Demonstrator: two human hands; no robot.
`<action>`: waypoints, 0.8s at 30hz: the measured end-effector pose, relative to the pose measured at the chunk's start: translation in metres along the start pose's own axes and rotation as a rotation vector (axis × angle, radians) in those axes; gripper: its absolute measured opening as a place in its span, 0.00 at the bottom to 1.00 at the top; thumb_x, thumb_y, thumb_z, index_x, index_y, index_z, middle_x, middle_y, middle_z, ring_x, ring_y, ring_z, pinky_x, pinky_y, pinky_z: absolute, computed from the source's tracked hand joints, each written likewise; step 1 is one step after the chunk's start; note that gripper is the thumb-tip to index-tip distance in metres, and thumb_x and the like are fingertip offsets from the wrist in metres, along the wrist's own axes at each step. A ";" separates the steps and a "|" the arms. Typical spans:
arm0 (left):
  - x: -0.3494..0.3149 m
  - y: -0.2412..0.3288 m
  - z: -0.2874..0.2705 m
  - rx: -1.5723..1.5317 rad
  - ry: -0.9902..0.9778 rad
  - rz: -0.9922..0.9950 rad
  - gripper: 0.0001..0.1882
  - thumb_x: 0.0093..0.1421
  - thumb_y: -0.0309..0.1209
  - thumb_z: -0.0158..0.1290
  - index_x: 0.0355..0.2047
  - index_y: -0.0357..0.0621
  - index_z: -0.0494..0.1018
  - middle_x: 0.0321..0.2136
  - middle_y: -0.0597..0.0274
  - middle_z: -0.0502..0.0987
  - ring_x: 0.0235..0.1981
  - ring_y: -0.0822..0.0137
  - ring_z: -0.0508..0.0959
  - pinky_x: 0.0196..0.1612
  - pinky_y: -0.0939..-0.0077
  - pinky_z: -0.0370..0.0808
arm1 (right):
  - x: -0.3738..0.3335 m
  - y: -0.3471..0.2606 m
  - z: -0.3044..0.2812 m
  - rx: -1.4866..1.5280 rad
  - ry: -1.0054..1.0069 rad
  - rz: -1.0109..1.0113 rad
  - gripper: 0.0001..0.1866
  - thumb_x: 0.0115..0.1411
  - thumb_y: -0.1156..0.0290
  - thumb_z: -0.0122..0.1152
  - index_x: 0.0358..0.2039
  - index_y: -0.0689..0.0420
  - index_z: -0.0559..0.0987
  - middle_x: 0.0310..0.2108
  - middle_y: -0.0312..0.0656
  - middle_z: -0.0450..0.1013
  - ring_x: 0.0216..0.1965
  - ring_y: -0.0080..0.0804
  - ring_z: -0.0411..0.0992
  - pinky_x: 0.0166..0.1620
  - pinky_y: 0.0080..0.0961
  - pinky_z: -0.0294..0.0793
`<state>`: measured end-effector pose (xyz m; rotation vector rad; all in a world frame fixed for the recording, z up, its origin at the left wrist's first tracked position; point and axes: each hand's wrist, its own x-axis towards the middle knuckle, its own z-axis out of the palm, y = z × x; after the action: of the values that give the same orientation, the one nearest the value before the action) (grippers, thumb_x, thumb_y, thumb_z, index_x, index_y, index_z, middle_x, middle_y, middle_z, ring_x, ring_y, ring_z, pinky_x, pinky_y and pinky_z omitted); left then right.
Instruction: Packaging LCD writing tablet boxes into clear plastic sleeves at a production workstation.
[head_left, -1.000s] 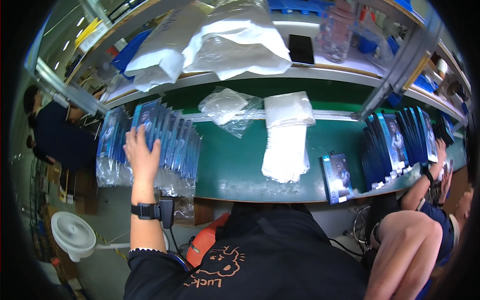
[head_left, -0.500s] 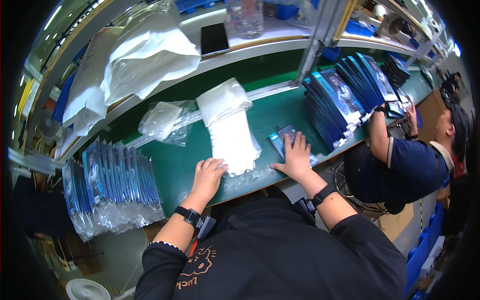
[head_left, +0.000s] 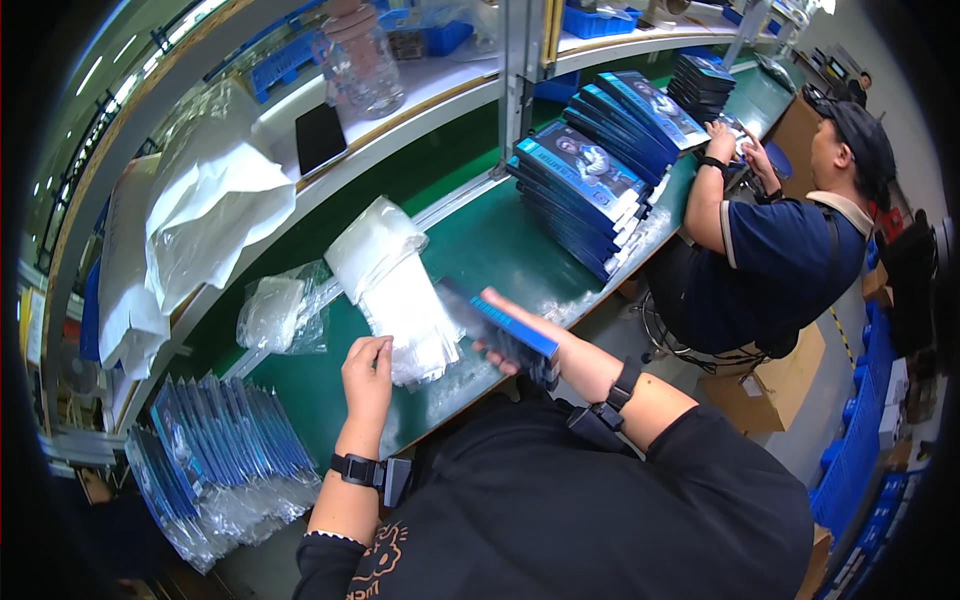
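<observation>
A dark blue flat box [head_left: 503, 328], smeared by motion, is tilted above the front edge of the green table. My right hand [head_left: 532, 318] is closed round it, thumb on the far side and fingertips showing below. To the left, my left hand [head_left: 366, 378] is raised with its fingertips pressed together, beside the stack of clear plastic bags [head_left: 405, 305]. Whether a bag is pinched in those fingers cannot be made out. The bag stack lies flat, with its far end folded over.
Bagged boxes [head_left: 225, 430] stand in a row at the left. Crumpled clear plastic [head_left: 280, 310] lies behind them. Stacked blue boxes [head_left: 580, 175] rise at the right, where a co-worker [head_left: 780, 240] handles items. On the shelf lie a black phone [head_left: 320, 138] and a bottle [head_left: 360, 70].
My right hand has lifted the box off the table and brought it left toward the bags. My left hand has come up off the bag stack, fingers now together. The whole view has turned right.
</observation>
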<state>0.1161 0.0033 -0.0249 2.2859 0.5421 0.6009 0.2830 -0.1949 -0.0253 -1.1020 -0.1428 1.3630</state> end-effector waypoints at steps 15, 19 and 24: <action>0.008 -0.024 -0.015 -0.525 -0.033 -0.569 0.07 0.52 0.20 0.54 0.32 0.34 0.76 0.29 0.62 0.77 0.29 0.74 0.75 0.34 0.84 0.71 | 0.048 0.007 0.040 -0.105 -0.252 -0.071 0.26 0.51 0.76 0.58 0.52 0.68 0.67 0.41 0.45 0.73 0.37 0.27 0.74 0.42 0.22 0.74; 0.009 -0.022 -0.025 -0.328 -0.099 -0.439 0.07 0.51 0.20 0.54 0.32 0.32 0.76 0.26 0.63 0.77 0.27 0.76 0.75 0.31 0.85 0.71 | 0.044 0.010 0.034 -0.168 -0.255 -0.066 0.27 0.52 0.79 0.55 0.54 0.69 0.64 0.43 0.47 0.72 0.38 0.28 0.73 0.43 0.22 0.73; 0.013 -0.019 -0.020 -0.048 -0.171 -0.231 0.11 0.49 0.20 0.50 0.35 0.33 0.75 0.22 0.63 0.76 0.22 0.77 0.73 0.28 0.83 0.71 | 0.045 0.016 0.046 -0.349 0.057 -0.306 0.29 0.52 0.78 0.55 0.54 0.72 0.60 0.39 0.52 0.70 0.38 0.33 0.71 0.40 0.24 0.71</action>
<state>0.1110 0.0331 -0.0219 2.1651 0.6875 0.2992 0.2547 -0.1362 -0.0344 -1.3450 -0.5023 1.0526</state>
